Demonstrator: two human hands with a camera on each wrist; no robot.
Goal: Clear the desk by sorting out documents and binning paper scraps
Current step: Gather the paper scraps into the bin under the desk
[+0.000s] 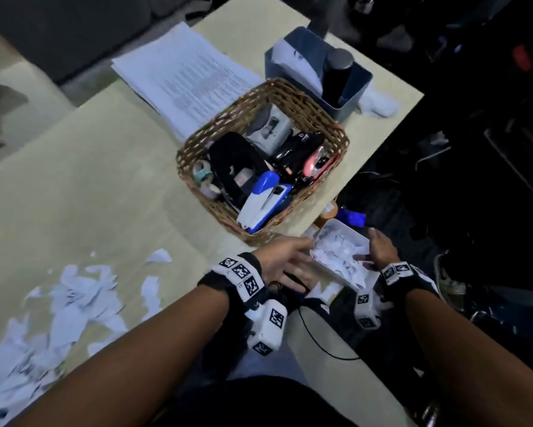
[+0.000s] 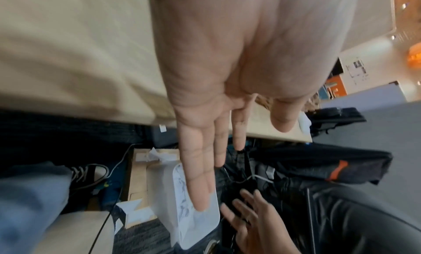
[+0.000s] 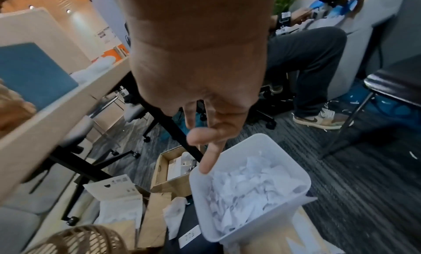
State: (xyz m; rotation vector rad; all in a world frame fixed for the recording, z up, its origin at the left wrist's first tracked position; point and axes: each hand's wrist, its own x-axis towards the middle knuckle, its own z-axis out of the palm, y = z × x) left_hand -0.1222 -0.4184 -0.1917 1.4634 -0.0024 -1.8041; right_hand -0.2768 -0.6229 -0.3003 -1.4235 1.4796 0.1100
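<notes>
While both hands hang off the near edge of the tabletop (image 1: 74,180), a white bin (image 3: 293,169) stands on the floor just under them, filled near to its rim with torn white paper scraps (image 3: 246,194). For the left hand (image 1: 285,260) the grip is slack: fingers (image 2: 200,176) straight and together, thumb out to the side, palm bare, holding nothing, the fingertips over the bin's near rim. For the right hand (image 1: 380,249) the grip is loose too, fingers spread and holding nothing; in the right wrist view one finger (image 3: 210,157) points down with its tip at the bin's rim, though whether it touches cannot be told. The bin sits between the two hands, the right one on its far side.

Well to the left of the left hand, a heap of loose scraps (image 1: 59,306) lies on the tabletop. Ahead of both hands stands a wicker basket (image 1: 320,112) holding staplers, tape rolls and other desk tools. Beyond it to the left lies a stack of printed documents (image 1: 179,75); beyond it to the right stands a grey box (image 1: 356,84) with paper and a dark bottle inside. Under the tabletop beside the bin lie opened cardboard boxes (image 3: 173,184) and a black cable (image 2: 102,227).
</notes>
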